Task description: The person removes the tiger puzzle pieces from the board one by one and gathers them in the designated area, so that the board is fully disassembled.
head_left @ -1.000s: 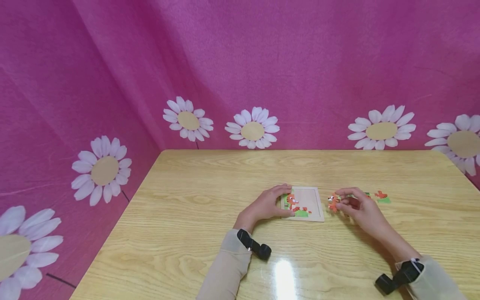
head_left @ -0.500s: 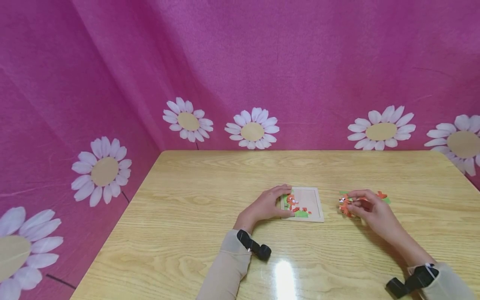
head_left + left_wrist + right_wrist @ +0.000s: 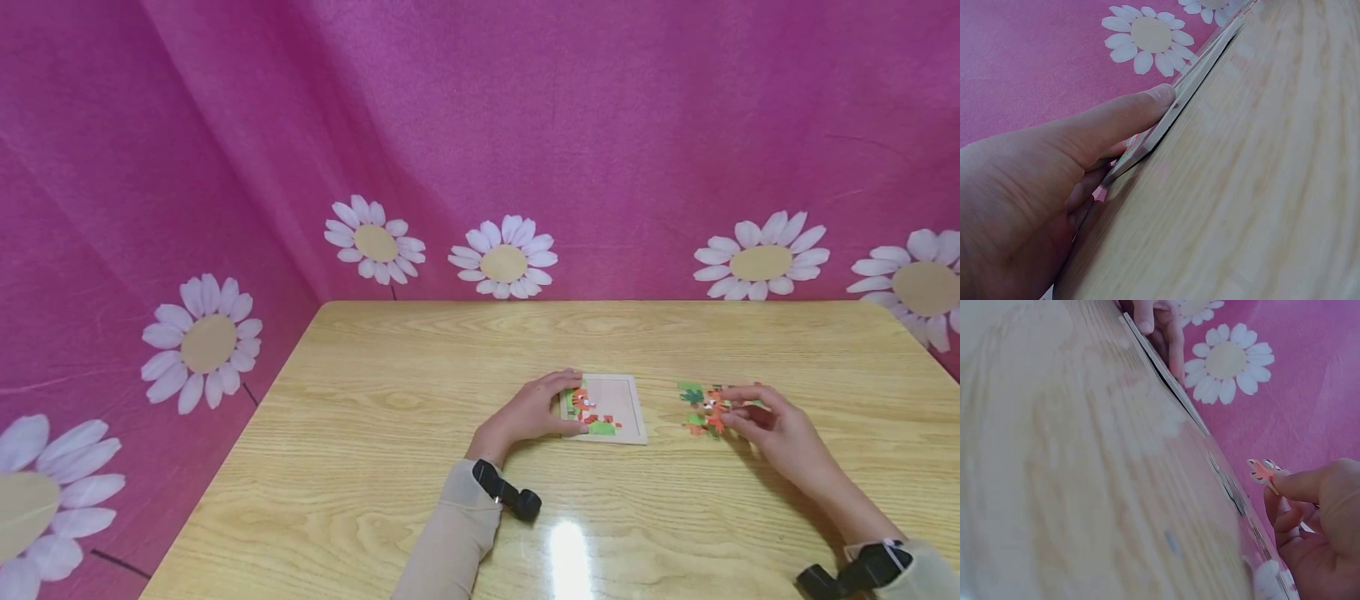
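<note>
Our left hand (image 3: 528, 408) has thumb and fingers hooked round the left side of a puzzle board (image 3: 618, 396), which sits on the table (image 3: 420, 367). We've got some colourful pieces (image 3: 584, 402) inside it, along the left and near edges. Off to the right, apart from the board, we see loose pieces (image 3: 691, 396), then an orange-and-white piece (image 3: 711, 408) pinched, off the tabletop, by our right hand (image 3: 791, 437), thumb against fingers.

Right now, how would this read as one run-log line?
left hand: holds puzzle board | puzzle board: partly filled | right hand: pinches orange puzzle piece above table | loose pieces: on table
</note>
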Tool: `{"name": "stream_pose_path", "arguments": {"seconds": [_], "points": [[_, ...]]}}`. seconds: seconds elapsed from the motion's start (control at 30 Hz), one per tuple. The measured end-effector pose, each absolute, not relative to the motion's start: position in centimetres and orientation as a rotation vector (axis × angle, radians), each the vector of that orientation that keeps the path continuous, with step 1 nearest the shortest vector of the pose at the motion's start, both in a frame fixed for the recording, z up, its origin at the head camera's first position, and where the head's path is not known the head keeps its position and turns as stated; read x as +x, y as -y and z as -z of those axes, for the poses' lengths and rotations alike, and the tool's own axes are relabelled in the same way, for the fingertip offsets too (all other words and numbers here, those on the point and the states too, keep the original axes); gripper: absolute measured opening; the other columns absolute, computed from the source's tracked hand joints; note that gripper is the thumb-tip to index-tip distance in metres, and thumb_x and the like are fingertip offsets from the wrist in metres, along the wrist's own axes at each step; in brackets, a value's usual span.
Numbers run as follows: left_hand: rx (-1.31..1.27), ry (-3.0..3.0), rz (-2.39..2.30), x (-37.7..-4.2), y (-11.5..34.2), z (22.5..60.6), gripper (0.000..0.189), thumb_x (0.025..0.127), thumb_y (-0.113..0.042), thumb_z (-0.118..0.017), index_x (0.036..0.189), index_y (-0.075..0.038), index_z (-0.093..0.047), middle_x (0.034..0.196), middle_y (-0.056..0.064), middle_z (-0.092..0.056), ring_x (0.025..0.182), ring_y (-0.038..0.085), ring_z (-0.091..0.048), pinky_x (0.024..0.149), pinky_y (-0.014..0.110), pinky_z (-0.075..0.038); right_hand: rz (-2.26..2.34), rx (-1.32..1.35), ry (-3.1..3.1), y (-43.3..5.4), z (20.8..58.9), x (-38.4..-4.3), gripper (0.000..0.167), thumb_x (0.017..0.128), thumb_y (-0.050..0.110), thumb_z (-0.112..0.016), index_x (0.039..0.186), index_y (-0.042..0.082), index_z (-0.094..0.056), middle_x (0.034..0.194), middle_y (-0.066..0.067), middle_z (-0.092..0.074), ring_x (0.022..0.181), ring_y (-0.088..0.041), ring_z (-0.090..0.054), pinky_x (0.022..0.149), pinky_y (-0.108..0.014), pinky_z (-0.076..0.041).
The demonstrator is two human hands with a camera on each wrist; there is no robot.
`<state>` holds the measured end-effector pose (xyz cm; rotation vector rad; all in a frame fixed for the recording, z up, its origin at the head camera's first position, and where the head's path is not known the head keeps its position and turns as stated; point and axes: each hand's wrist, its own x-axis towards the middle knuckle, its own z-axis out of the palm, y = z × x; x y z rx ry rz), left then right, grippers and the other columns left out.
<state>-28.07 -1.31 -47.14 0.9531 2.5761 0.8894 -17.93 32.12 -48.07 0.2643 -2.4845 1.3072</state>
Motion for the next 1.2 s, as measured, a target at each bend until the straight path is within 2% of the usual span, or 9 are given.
{"name": "stream_pose_path", "arguments": {"seconds": [0.07, 0.17, 0.23, 0.3, 0.47, 0.63, 0.77, 1.2], "points": [[0.958, -2.578, -0.886, -28.1, 1.4, 47.1, 0.073, 0.083, -0.041, -0.076, 0.146, -0.017, -0.046, 0.159, -0.005, -0.035, 0.149, 0.012, -0.029, 0.124, 0.032, -0.026, -1.303, 0.233, 2.508, -32.5, 48.0, -17.7, 0.028, 0.09, 0.004, -0.067, 0.116, -0.006, -0.059, 0.104, 0.033, -0.05, 0.086, 0.02, -0.055, 0.064, -0.004, -0.05], [0.962, -2.577, -0.886, -28.0, 1.4, 47.1, 0.073, 0.084, -0.041, -0.076, 0.146, -0.017, -0.046, 0.159, -0.005, -0.035, 0.149, 0.012, -0.029, 0.125, 0.032, -0.026, -1.296, 0.204, 2.524, -32.9, 48.1, -17.5, 0.029, 0.091, 0.006, -0.066, 0.115, -0.007, -0.057, 0.109, 0.037, -0.046, 0.095, 0.026, -0.049, 0.066, -0.002, -0.049], [0.963, -2.574, -0.887, -28.0, 1.4, 47.1, 0.073, 0.084, -0.041, -0.075, 0.146, -0.016, -0.046, 0.159, -0.005, -0.035, 0.15, 0.012, -0.029, 0.125, 0.032, -0.025, -1.294, 0.213, 2.517, -33.2, 48.2, -17.5, 0.028, 0.091, 0.005, -0.067, 0.114, -0.008, -0.057, 0.111, 0.04, -0.045, 0.1, 0.029, -0.045, 0.072, 0.001, -0.048], [0.962, -2.57, -0.888, -28.0, 1.4, 47.0, 0.073, 0.084, -0.04, -0.075, 0.146, -0.016, -0.046, 0.159, -0.004, -0.035, 0.15, 0.012, -0.029, 0.125, 0.031, -0.025, -1.292, 0.216, 2.516, -33.5, 48.3, -17.4, 0.028, 0.091, 0.005, -0.067, 0.114, -0.007, -0.058, 0.112, 0.042, -0.046, 0.101, 0.029, -0.044, 0.073, 0.002, -0.047], [0.952, -2.563, -0.903, -28.0, 1.4, 47.0, 0.073, 0.084, -0.04, -0.076, 0.146, -0.016, -0.046, 0.159, -0.004, -0.035, 0.15, 0.012, -0.029, 0.125, 0.032, -0.025, -1.276, 0.205, 2.514, -34.0, 48.5, -17.2, 0.026, 0.091, 0.004, -0.066, 0.116, 0.001, -0.061, 0.11, 0.038, -0.052, 0.093, 0.025, -0.049, 0.071, 0.002, -0.046], [0.943, -2.559, -0.921, -28.0, 1.4, 47.1, 0.073, 0.083, -0.039, -0.077, 0.145, -0.015, -0.047, 0.159, -0.005, -0.035, 0.149, 0.012, -0.029, 0.125, 0.032, -0.026, -1.232, 0.164, 2.552, -34.5, 48.4, -16.9, 0.032, 0.093, 0.007, -0.065, 0.12, -0.006, -0.056, 0.106, 0.041, -0.047, 0.089, 0.024, -0.048, 0.069, 0.002, -0.045], [0.954, -2.56, -0.922, -28.0, 1.4, 47.1, 0.072, 0.083, -0.039, -0.077, 0.145, -0.014, -0.048, 0.159, -0.004, -0.036, 0.149, 0.013, -0.029, 0.125, 0.032, -0.026, -1.207, 0.111, 2.593, -34.8, 48.4, -16.8, 0.033, 0.094, 0.011, -0.065, 0.12, -0.006, -0.056, 0.101, 0.043, -0.046, 0.085, 0.024, -0.048, 0.066, 0.001, -0.045], [0.95, -2.566, -0.905, -28.0, 1.4, 47.1, 0.072, 0.083, -0.039, -0.077, 0.145, -0.015, -0.048, 0.159, -0.005, -0.036, 0.149, 0.012, -0.029, 0.124, 0.031, -0.026, -1.211, 0.141, 2.569, -35.6, 48.9, -16.8, 0.027, 0.091, 0.002, -0.065, 0.116, -0.007, -0.056, 0.101, 0.041, -0.047, 0.083, 0.021, -0.051, 0.066, 0.001, -0.045]]}}
